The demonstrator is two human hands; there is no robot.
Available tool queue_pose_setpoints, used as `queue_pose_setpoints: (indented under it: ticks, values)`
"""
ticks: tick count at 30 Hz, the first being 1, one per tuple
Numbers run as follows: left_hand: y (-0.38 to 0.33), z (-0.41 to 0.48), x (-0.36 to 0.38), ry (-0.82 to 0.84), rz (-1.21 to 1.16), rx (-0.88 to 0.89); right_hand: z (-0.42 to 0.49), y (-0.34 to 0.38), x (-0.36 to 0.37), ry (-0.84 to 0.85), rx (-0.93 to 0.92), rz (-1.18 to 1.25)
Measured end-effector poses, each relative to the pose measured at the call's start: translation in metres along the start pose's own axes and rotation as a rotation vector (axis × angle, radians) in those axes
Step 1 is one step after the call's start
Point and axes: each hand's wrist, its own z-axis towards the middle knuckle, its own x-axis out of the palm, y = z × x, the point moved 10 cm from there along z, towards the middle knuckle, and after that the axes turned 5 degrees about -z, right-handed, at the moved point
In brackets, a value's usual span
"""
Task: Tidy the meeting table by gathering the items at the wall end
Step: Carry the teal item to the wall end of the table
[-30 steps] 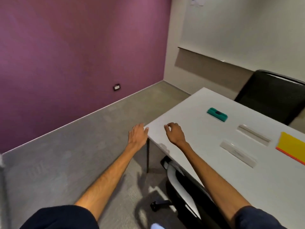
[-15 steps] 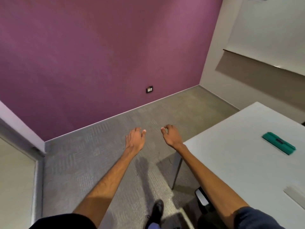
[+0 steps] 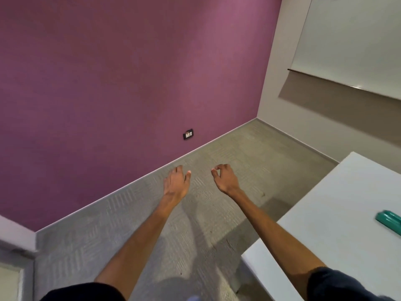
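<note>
The white meeting table [image 3: 338,205] fills the lower right, with only its near corner and one edge showing. A green eraser-like block [image 3: 389,221] lies on it at the right border, partly cut off. My left hand [image 3: 176,185] is stretched out over the grey carpet, palm down, fingers loosely apart, holding nothing. My right hand [image 3: 224,178] hovers beside it, also over the carpet and left of the table, with fingers curled towards the thumb and nothing in them. Both hands are well apart from the table.
A purple wall [image 3: 130,72] with a dark wall socket [image 3: 188,134] runs along the carpet [image 3: 217,170]. A whiteboard [image 3: 351,44] hangs on the beige wall at the upper right. A pale door frame [image 3: 15,237] stands at the lower left.
The view has swung left, away from the table: the chairs, the clear strips and the yellow sheet have left the frame. Both hands, earlier at the table corner, now hang over the carpet.
</note>
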Motion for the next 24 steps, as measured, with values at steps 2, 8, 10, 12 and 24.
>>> queue_pose_setpoints:
  ticks: [2, 8, 10, 12, 24]
  values:
    - [-0.015, 0.027, 0.010, 0.001, -0.013, 0.025, 0.026, -0.008, -0.008, -0.011, 0.020, 0.007]
    - [-0.057, 0.120, 0.055, 0.053, -0.040, 0.121, 0.106, -0.049, -0.027, -0.044, 0.113, 0.027]
    - [-0.074, 0.152, 0.073, 0.099, -0.034, 0.151, 0.135, -0.067, -0.035, -0.063, 0.164, 0.033]
    - [-0.089, 0.188, 0.088, 0.136, -0.032, 0.193, 0.166, -0.083, -0.043, -0.085, 0.214, 0.039]
    - [-0.229, 0.374, 0.149, 0.257, 0.019, 0.524, 0.297, -0.158, -0.126, -0.310, 0.447, 0.100]
